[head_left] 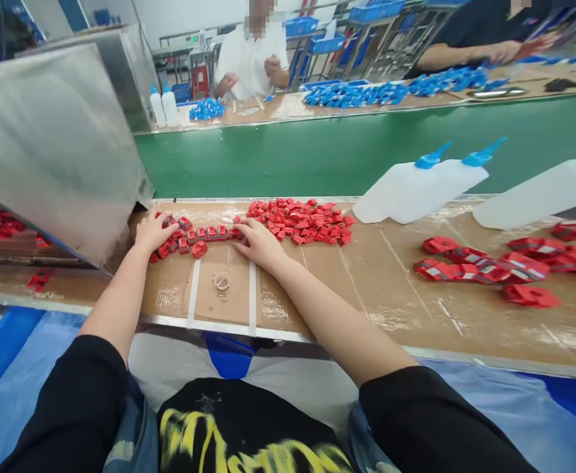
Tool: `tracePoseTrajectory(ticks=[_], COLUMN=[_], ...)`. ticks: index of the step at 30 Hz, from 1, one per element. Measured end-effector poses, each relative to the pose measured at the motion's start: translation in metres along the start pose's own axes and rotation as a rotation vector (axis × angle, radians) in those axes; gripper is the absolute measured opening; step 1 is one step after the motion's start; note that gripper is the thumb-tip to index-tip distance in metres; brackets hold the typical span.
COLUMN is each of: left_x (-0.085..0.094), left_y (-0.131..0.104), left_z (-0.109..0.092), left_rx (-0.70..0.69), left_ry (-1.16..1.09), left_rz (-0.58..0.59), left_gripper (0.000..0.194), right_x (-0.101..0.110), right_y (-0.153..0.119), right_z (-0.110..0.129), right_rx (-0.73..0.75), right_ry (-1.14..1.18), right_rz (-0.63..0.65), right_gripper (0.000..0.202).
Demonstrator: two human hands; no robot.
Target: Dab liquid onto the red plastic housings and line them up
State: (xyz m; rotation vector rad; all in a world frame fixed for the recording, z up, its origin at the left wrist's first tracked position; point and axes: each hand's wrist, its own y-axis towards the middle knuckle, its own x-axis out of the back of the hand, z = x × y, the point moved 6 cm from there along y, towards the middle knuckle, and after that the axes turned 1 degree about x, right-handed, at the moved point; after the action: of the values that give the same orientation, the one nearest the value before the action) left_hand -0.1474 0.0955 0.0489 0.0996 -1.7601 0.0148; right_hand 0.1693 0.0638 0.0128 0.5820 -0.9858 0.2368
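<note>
while red pieces (211,232) lie between them, left hand (152,232) is spread; whether right hand (261,245) grips, i cannot tell.

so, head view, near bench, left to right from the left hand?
Left hand, row of red pieces, right hand, red pile, two blue-tipped white bottles, white container at the right edge.

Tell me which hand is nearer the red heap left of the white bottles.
Right. The right hand is near the left side of the heap; the left hand is farther left, beyond the row of red pieces.
</note>
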Motion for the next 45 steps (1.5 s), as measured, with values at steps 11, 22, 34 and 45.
tracePoseTrajectory(ticks=[11, 22, 34, 45], left_x=[0.02, -0.064, -0.004, -0.059], left_y=[-0.021, -0.025, -0.008, -0.03], left_z=[-0.132, -0.218, -0.16, -0.167], left_rx=[-0.581, -1.151, -0.217, -0.313], left_ry=[0.052, 0.25, -1.511, -1.228], left_rz=[-0.158, 0.029, -0.019, 0.293], left_gripper=[0.06, 0.046, 0.057, 0.064], right_x=[0.056, 0.083, 0.027, 0.012], right_y=[0.0, -0.018, -0.027, -0.033], right_z=[-0.03, -0.019, 0.05, 0.065], right_rx=[0.059, 0.029, 0.312, 0.406], right_ry=[0.445, 0.352, 0.162, 0.239], right_rz=[-0.273, -0.53, 0.268, 0.254], right_gripper=[0.024, 0.057, 0.053, 0.032])
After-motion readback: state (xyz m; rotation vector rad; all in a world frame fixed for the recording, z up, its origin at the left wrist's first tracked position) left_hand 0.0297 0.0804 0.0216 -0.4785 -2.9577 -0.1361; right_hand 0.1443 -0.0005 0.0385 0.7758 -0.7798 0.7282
